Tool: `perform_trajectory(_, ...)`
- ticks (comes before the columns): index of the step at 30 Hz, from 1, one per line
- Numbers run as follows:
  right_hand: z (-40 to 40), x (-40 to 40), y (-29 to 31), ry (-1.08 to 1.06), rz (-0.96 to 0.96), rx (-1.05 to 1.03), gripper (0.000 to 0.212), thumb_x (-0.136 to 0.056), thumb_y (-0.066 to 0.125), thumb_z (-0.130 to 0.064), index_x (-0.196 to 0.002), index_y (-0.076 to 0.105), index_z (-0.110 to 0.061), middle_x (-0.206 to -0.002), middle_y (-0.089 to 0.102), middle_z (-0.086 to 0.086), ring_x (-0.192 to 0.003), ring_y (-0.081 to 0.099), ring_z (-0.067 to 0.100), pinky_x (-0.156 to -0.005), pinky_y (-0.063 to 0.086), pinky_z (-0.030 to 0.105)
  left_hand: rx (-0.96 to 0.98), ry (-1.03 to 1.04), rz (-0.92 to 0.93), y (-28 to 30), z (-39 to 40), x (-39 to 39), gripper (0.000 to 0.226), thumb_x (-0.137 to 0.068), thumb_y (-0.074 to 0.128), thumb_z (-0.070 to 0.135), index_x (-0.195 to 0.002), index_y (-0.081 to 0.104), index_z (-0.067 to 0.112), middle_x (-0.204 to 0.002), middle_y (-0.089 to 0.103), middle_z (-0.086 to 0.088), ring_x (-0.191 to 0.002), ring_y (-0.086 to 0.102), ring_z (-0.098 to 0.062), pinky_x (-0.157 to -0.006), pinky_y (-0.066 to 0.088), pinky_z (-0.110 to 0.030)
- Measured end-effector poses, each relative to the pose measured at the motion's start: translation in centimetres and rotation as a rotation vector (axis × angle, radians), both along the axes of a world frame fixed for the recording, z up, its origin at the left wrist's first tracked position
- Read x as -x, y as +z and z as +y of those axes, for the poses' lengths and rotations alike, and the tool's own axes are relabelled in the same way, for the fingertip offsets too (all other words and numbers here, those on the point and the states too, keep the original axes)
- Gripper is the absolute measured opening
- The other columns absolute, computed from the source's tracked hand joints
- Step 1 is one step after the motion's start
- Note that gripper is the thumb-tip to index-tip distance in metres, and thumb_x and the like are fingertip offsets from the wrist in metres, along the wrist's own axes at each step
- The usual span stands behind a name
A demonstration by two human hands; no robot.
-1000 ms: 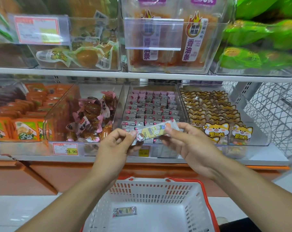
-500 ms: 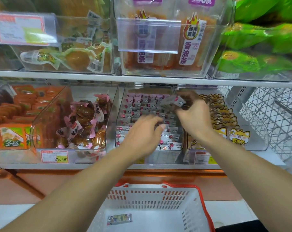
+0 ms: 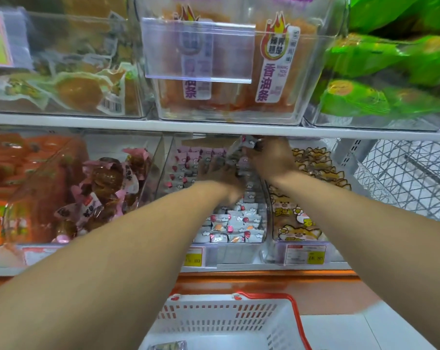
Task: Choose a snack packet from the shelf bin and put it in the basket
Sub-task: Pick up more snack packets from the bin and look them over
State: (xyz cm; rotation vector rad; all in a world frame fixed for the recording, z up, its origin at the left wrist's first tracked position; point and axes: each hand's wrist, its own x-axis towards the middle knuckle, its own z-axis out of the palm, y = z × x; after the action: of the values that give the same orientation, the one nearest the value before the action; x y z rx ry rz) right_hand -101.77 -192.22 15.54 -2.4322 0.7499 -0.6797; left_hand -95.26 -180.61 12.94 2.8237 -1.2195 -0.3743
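Note:
Both hands reach deep into the clear middle shelf bin (image 3: pixel 229 251), which is full of small white and pink snack packets (image 3: pixel 232 224). My right hand (image 3: pixel 272 157) is at the back of the bin, just under the upper shelf, pinching one snack packet (image 3: pixel 244 145) that sticks up to its left. My left hand (image 3: pixel 217 173) lies low over the packets in the bin; the frame is blurred and I cannot tell whether it grips anything. The white basket (image 3: pixel 229 317) with a red rim stands below the shelf, with one small packet (image 3: pixel 167 346) on its floor.
Left of the middle bin is a bin of brown pink-wrapped snacks (image 3: pixel 105 188), and further left orange packs (image 3: pixel 9 173). To the right sits a bin of fox-print packets (image 3: pixel 302 223), then a wire rack (image 3: pixel 410 178). Upper-shelf bins (image 3: pixel 229 72) overhang closely.
A second ago both hands held a yellowish packet in front of the shelf. They have since reached into the middle bin and moved further back; the view has closed in on the shelf.

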Motion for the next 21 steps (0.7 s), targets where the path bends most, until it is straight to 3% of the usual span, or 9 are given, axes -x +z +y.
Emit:
perform_trajectory(4, -0.5, 0.2, -0.1, 0.118, -0.042, -0.012, 0.032, -0.095, 0.068, -0.029, -0.118, 0.067, -0.008, -0.11, 0.071, 0.01, -0.1, 0.067, 0.025, -0.085, 0.054, 0.035, 0.017, -0.03, -0.043, 0.1, 0.7, 1.0, 0.053, -0.107, 0.021, 0.049, -0.156, 0.031, 0.034, -0.171, 0.01, 0.002, -0.157, -0.009, -0.025, -0.122, -0.01, -0.058)
perform_trajectory(6, -0.7, 0.2, 0.1, 0.202, -0.024, 0.031, 0.035, -0.093, 0.07, -0.028, -0.125, 0.065, -0.013, -0.116, 0.071, 0.007, -0.104, 0.066, 0.023, -0.088, 0.052, 0.031, 0.031, -0.044, -0.049, 0.1, 1.2, 1.4, 0.052, -0.106, 0.022, 0.051, -0.156, 0.03, 0.038, -0.171, 0.009, 0.003, -0.157, -0.008, -0.026, -0.122, -0.012, -0.059)
perform_trajectory(10, -0.5, -0.1, 0.4, 0.281, 0.135, 0.238, 0.035, -0.089, 0.074, -0.026, -0.122, 0.062, -0.025, -0.124, 0.068, 0.002, -0.114, 0.062, 0.022, -0.088, 0.042, 0.026, 0.073, -0.041, -0.004, -0.1, 2.2, 2.1, 0.068, -0.102, 0.012, 0.064, -0.162, 0.015, 0.031, -0.171, 0.004, 0.005, -0.157, -0.009, -0.027, -0.122, -0.016, -0.056)
perform_trajectory(14, 0.5, -1.2, 1.1, 0.278, 0.396, 0.471, 0.042, -0.096, 0.063, -0.024, -0.138, 0.057, -0.028, -0.138, 0.061, 0.011, -0.126, 0.056, 0.033, -0.106, 0.046, 0.042, 0.123, -0.056, -0.028, -0.8, 2.9, 2.4, 0.072, -0.102, 0.019, 0.065, -0.162, 0.017, 0.024, -0.171, 0.012, -0.001, -0.158, -0.001, -0.028, -0.124, -0.009, -0.055)
perform_trajectory(16, 1.1, -1.5, 1.5, 0.246, 0.608, 0.636, 0.034, -0.097, 0.056, -0.018, -0.131, 0.064, -0.022, -0.132, 0.061, 0.015, -0.128, 0.051, 0.037, -0.11, 0.042, 0.047, 0.207, -0.058, -0.06, -1.1, 3.2, 2.7, 0.067, -0.102, 0.026, 0.063, -0.154, 0.036, 0.021, -0.166, 0.027, -0.005, -0.155, 0.013, -0.029, -0.125, 0.002, -0.053)
perform_trajectory(18, 1.7, -1.3, 1.9, 0.219, 0.701, 0.725, 0.023, -0.095, 0.058, -0.015, -0.114, 0.07, -0.018, -0.116, 0.064, 0.011, -0.117, 0.055, 0.033, -0.104, 0.045, 0.044, 0.272, -0.06, -0.065, -1.2, 3.6, 2.8, 0.063, -0.102, 0.031, 0.061, -0.145, 0.048, 0.018, -0.159, 0.038, -0.005, -0.151, 0.021, -0.029, -0.125, 0.008, -0.051)
perform_trajectory(20, 2.0, -1.1, 2.2, 0.165, 0.694, 0.717, 0.016, -0.094, 0.06, -0.015, -0.108, 0.068, -0.011, -0.103, 0.061, 0.009, -0.1, 0.057, 0.028, -0.09, 0.048, 0.038, 0.295, -0.065, -0.035, -1.3, 3.9, 2.8, 0.064, -0.102, 0.031, 0.061, -0.147, 0.045, 0.019, -0.162, 0.034, -0.005, -0.153, 0.017, -0.028, -0.126, 0.005, -0.049)
perform_trajectory(21, 2.1, -1.1, 2.3, 0.146, 0.701, 0.724, 0.016, -0.095, 0.06, -0.016, -0.109, 0.065, -0.009, -0.105, 0.059, 0.01, -0.101, 0.056, 0.028, -0.089, 0.046, 0.039, 0.298, -0.069, -0.022, -1.3, 4.1, 2.8, 0.065, -0.102, 0.03, 0.062, -0.151, 0.041, 0.02, -0.165, 0.029, -0.004, -0.155, 0.012, -0.028, -0.126, 0.003, -0.048)
